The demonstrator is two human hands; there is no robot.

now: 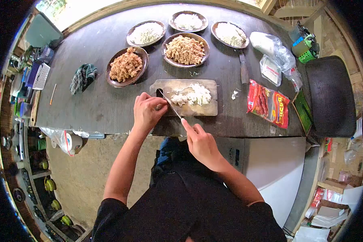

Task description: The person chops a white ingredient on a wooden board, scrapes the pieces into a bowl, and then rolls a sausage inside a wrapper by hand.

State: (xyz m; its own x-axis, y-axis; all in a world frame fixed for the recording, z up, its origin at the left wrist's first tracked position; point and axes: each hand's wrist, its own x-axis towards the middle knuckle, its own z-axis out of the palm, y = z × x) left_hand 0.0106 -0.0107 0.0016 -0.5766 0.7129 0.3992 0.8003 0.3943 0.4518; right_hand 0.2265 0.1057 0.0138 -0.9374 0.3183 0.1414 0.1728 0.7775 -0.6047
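My right hand is closed round the handle of a knife, its index finger stretched along the top. The blade points up and left over the left end of a wooden cutting board. Beside the blade, my left hand has its fingers curled together near the tip; what they hold, if anything, is too small to make out. Chopped white pieces lie in a pile on the board, right of the blade.
Behind the board stand plates of brown pieces and plates of shredded white food. To the right lie a red packet, a second knife and plastic bags. A dark cloth lies left.
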